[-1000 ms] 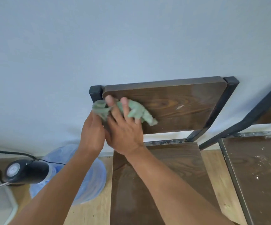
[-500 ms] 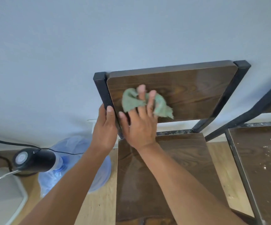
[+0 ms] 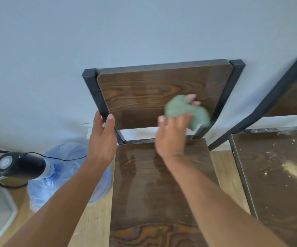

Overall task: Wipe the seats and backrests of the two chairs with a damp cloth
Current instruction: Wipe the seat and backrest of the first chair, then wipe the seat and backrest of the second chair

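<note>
right hand (image 3: 172,138) clamped on green cloth (image 3: 185,110), pressed to backrest (image 3: 144,97) lower corner. left hand (image 3: 102,138) gripping frame post (image 3: 97,97). seat (image 3: 153,184) below glistening, seemingly wiped; dusty second chair (image 3: 275,175) rightward untouched.

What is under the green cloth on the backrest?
The cloth lies against the wooden backrest, pressed by the right hand. The wood it covers is hidden, so its cleanliness cannot be judged.

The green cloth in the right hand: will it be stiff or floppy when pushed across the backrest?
Probably floppy: the green cloth bunches in the right hand and a corner droops. It likely slides easily, since the backrest looks smooth.
</note>
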